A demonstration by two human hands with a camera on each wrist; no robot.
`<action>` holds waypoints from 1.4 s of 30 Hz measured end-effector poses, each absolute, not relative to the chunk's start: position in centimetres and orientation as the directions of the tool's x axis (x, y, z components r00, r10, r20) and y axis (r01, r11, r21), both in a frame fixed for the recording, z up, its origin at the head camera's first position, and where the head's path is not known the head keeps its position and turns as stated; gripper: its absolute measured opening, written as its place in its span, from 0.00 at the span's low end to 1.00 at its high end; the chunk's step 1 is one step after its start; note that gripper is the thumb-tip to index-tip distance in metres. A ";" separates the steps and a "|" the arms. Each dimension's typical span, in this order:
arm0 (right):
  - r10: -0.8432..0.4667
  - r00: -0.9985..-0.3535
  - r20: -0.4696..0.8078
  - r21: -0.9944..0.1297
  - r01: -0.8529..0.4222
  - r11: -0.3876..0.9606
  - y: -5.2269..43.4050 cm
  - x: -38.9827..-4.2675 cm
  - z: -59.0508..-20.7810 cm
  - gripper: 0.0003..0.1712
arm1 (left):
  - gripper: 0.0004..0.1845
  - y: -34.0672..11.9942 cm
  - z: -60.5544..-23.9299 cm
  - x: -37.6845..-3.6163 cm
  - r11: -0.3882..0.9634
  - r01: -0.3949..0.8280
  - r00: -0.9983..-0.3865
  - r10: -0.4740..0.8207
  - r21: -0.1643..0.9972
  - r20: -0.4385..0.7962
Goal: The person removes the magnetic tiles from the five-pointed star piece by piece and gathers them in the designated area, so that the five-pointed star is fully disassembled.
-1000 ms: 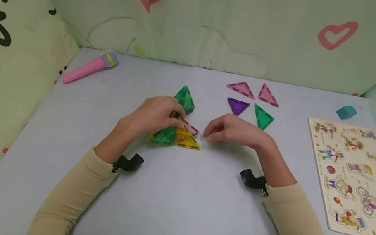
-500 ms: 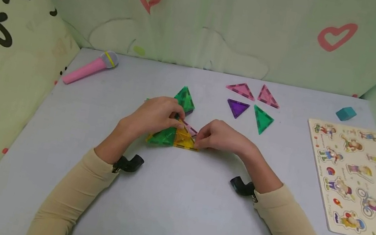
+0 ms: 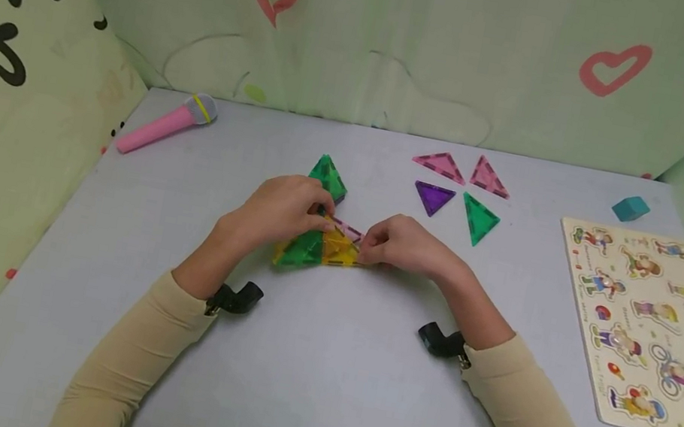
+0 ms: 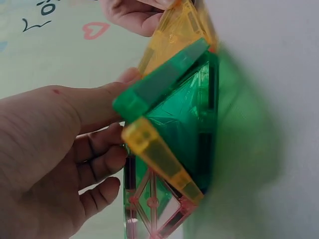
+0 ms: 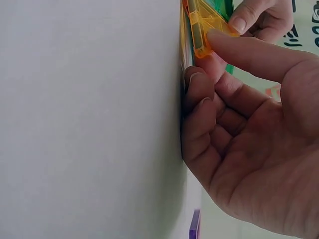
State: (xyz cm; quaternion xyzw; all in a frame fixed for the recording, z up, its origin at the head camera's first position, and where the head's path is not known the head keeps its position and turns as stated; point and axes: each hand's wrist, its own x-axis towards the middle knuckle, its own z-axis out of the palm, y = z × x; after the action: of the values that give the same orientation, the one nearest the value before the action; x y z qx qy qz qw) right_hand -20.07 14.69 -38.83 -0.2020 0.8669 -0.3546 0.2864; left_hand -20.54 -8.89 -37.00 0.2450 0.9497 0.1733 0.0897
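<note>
Magnetic tiles in green, yellow and pink stand joined as a small raised build near the middle of the gray tabletop, held between both hands. The left hand curls over the build from its left side, its fingers bent against the green tile and the yellow strip below it. The right hand comes in from the right, and its fingers pinch the corner of the yellow tile, thumb on one face and the other fingertips curled down to the tabletop. A green triangle pokes up just behind the left hand. Well apart from the build, toward the back right, four loose triangles lie flat: two pink ones, a purple one and a green one. A pink toy microphone lies at the back left, a small teal block at the back right, and a wooden picture puzzle board along the right edge. Green printed fabric with hearts and black marks walls in the tabletop on three sides.
</note>
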 end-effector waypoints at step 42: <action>-0.542 -0.765 -0.348 -0.808 -0.048 0.587 15.8 -21.3 -39.2 0.04 | 0.10 -9.2 -36.6 -20.6 0.796 0.332 -0.887 0.446 0.507 -0.119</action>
State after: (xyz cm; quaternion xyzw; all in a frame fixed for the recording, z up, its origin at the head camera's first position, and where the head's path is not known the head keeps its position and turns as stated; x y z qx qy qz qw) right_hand -21.26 15.75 -39.24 -0.1756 0.8407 -0.4192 0.2944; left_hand -20.55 -9.22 -36.62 0.2069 0.9403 0.2437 0.1169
